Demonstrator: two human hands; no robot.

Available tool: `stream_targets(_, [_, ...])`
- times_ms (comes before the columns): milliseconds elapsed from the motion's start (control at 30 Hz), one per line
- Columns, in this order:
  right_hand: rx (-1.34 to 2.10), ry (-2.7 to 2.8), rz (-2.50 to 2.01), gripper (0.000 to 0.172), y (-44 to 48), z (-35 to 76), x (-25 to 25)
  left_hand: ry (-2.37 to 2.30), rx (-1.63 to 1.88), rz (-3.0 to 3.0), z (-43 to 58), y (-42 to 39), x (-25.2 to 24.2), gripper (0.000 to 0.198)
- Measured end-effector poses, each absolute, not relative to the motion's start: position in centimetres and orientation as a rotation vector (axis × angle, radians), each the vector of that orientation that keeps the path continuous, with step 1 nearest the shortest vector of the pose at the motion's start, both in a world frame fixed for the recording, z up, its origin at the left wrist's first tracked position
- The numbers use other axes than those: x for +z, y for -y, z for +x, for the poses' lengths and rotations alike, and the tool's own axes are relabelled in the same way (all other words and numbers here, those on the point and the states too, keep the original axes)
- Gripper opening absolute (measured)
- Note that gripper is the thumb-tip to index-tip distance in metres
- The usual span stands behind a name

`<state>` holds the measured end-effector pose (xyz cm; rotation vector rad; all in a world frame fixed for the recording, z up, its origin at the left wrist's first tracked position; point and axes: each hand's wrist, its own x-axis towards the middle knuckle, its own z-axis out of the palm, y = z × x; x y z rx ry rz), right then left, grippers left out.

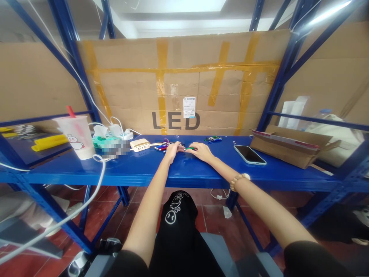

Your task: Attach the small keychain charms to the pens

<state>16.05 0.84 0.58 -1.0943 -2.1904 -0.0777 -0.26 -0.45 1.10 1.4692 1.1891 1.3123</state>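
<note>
My right hand (pixel 202 151) is closed in a pinch on a slim green pen-like thing (pixel 190 148) just above the blue table. Close beside it, my left hand (pixel 172 151) has its fingers bent together near the thing's left end; what they hold is too small to make out. Behind and left of my left hand lies a small pile of slim blue, red and purple pen-like pieces (pixel 161 147), partly covered by that hand. A few green and blue pieces (pixel 213 139) lie farther back, beyond my right hand.
On the blue table (pixel 129 169) stand a drink cup (pixel 77 138) with a red straw, a tissue pack (pixel 106 142) and a cream-coloured box-like device (pixel 140 145). To the right are a phone (pixel 249 154) and an open cardboard box (pixel 288 148). A white cable (pixel 100 177) hangs at left.
</note>
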Motion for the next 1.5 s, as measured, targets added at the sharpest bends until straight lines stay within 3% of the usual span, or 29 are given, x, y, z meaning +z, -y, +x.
stream_targets(1033, [-0.015, 2.233, -1.07, 0.023, -0.44, 15.92, 0.87, -1.143, 1.352, 1.448, -0.48, 0.16, 0.84, 0.039])
stream_targets(1500, [-0.061, 2.195, -1.076, 0.029, -0.5, 15.87, 0.68, -1.148, 1.338, 1.452, -0.58, -0.18, 0.61, 0.041])
